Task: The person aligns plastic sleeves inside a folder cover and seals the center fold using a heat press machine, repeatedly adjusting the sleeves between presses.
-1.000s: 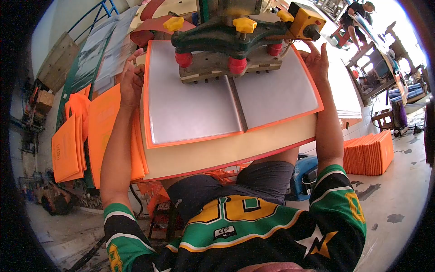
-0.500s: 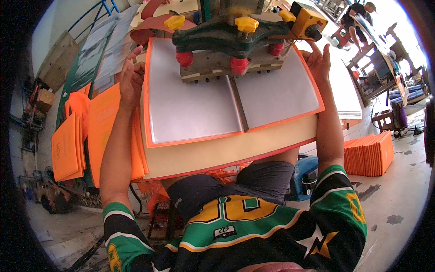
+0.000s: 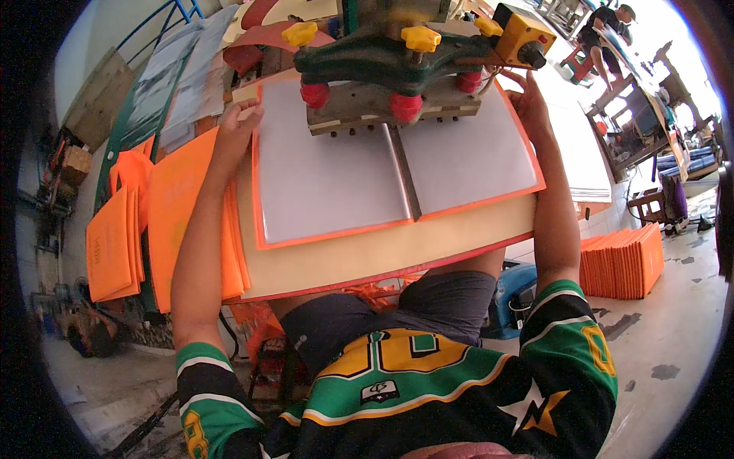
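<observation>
An orange folder with clear plastic sleeves [image 3: 334, 180] lies spread wide on a cream board with a red edge [image 3: 367, 256]. Its dark spine strip runs up beneath the metal bar of a green press head [image 3: 382, 65], which hides the folder's far middle. My left hand [image 3: 238, 131] is closed at the folder's upper left edge, thumb and fingers pressed together on the rim. At the upper right edge, my right hand [image 3: 533, 111] has its fingers curled against the folder, partly hidden from view.
Yellow knobs and red bumpers [image 3: 405, 105] sit on the press, beside a yellow switch box [image 3: 524, 38]. Orange folders [image 3: 176, 214] lie at left; a stack of orange folders [image 3: 623, 262] stands on the floor at right. A person [image 3: 608, 38] works in the far right background.
The folder's left side has shifted slightly right. My left hand has moved right and down onto its edge, its fingers closing. My right hand's spread fingers have drawn in.
</observation>
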`<state>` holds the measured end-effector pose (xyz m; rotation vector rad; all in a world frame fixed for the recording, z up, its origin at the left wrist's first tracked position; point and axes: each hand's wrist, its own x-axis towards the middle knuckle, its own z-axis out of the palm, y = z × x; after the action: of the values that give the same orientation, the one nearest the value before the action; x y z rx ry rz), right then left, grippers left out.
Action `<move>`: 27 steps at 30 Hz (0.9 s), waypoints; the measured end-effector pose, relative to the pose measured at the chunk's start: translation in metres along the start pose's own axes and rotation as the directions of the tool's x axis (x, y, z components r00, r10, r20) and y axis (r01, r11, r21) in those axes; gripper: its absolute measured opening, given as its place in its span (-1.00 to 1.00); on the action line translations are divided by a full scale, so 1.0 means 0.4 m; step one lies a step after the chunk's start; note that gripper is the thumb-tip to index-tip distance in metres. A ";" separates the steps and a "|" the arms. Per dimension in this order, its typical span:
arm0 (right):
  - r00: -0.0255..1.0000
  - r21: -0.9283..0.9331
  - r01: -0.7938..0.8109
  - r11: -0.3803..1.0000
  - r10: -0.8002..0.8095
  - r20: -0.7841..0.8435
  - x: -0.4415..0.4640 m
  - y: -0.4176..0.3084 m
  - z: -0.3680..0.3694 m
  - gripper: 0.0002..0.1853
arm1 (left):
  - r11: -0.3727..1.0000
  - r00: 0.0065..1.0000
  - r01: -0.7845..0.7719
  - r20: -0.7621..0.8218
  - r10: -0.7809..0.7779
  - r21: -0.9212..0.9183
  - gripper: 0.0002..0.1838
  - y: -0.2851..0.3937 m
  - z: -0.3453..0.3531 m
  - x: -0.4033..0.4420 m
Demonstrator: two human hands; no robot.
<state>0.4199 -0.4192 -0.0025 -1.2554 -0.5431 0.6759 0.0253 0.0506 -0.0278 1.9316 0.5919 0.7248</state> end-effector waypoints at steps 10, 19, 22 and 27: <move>0.986 -0.605 -0.049 0.795 -0.059 -0.157 -0.025 0.008 0.081 -0.39 | 0.956 0.983 -0.009 0.180 -0.045 0.294 -0.49 0.060 0.007 -0.050; 0.985 -0.747 0.014 0.664 -0.139 -0.105 -0.016 0.019 0.069 -0.38 | 0.947 0.979 -0.025 0.202 -0.042 0.321 -0.47 0.062 0.002 -0.047; 0.985 -0.748 0.053 0.662 -0.159 -0.071 -0.016 0.022 0.068 -0.37 | 0.951 0.978 -0.027 0.207 -0.039 0.309 -0.47 0.056 0.003 -0.048; 0.985 -0.730 0.015 0.683 -0.134 -0.105 -0.005 0.036 0.067 -0.40 | 0.948 0.979 -0.063 0.204 -0.001 0.311 -0.48 0.049 0.002 -0.044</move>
<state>0.3976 -0.4003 -0.0103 -2.0103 -0.7735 0.2707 0.0155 0.0299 -0.0146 2.2837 0.5784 0.4636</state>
